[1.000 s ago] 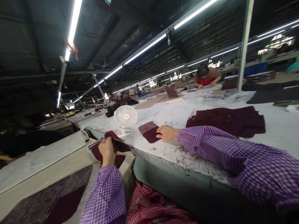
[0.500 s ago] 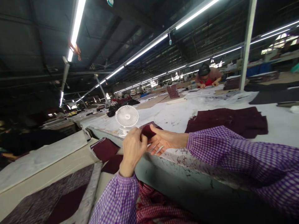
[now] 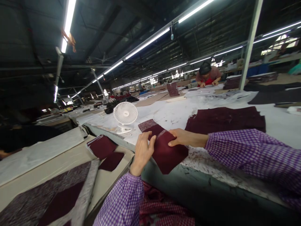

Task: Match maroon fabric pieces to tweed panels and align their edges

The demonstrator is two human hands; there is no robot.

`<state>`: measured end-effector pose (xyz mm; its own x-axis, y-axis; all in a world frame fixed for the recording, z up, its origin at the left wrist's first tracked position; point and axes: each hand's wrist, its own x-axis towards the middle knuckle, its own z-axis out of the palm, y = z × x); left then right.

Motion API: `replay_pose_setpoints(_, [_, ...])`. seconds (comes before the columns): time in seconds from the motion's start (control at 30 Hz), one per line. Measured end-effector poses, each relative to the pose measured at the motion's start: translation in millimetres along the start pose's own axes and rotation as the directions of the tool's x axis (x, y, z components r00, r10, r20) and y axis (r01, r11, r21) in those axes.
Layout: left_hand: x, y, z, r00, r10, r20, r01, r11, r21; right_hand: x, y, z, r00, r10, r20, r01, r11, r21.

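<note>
My right hand (image 3: 180,138) pinches the right edge of a maroon fabric piece (image 3: 168,155), thumb on top. The piece has an angled lower end and hangs over the table's front edge. My left hand (image 3: 143,149) is at the left side of the piece, its thumb and forefinger apart; whether it touches the cloth is hard to tell. Beyond the fingers lies another maroon piece with a speckled strip (image 3: 147,123) along its far end, partly covered by the held one.
A small white fan (image 3: 125,113) stands on the white-covered table (image 3: 162,110). Dark maroon cloth (image 3: 225,119) lies at right. On the lower left surface are a stack of maroon pieces (image 3: 102,147), a single piece (image 3: 111,161) and speckled fabric (image 3: 47,188). A co-worker (image 3: 208,75) bends over the far table.
The maroon piece, mostly hidden between my hands before, now spreads into view. My right hand has moved right and closed on its edge; my left fingers have loosened.
</note>
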<state>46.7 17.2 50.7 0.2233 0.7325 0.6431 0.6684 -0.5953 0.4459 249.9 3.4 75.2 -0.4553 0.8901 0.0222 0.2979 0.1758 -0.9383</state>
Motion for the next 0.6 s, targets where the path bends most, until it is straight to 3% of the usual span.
replay_pose_setpoints(0.1, [21, 0, 17.5, 0.969, -0.114, 0.217, 0.150, 0.977, -0.154, 0, 3, -3, 0.999, 0.021, -0.038, -0.026, 0.989, -0.144])
replay_pose_setpoints(0.17, [29, 4, 30.0, 0.945, -0.147, 0.291, 0.218, 0.949, -0.227, 1, 5, -6, 0.997, 0.049, -0.060, -0.065, 0.954, -0.293])
replay_pose_setpoints(0.23, [32, 7, 41.2, 0.945, -0.149, 0.291, 0.221, 0.948, -0.231, 2, 8, -10, 0.994, 0.036, -0.106, -0.082, 0.876, -0.474])
replay_pose_setpoints(0.37, [30, 10, 56.4, 0.964, -0.135, 0.228, 0.153, 0.986, -0.062, -1, 15, -23, 0.958, -0.180, -0.224, -0.059, 0.639, -0.767])
replay_pose_setpoints(0.47, [28, 9, 60.4, 0.966, -0.107, 0.234, 0.101, 0.994, 0.037, -4, 23, -28, 0.955, -0.246, -0.164, -0.014, 0.516, -0.856])
replay_pose_setpoints(0.6, [25, 10, 59.4, 0.968, -0.039, 0.249, 0.017, 0.996, 0.088, -5, 31, -28, 0.960, -0.275, -0.050, 0.083, 0.450, -0.889])
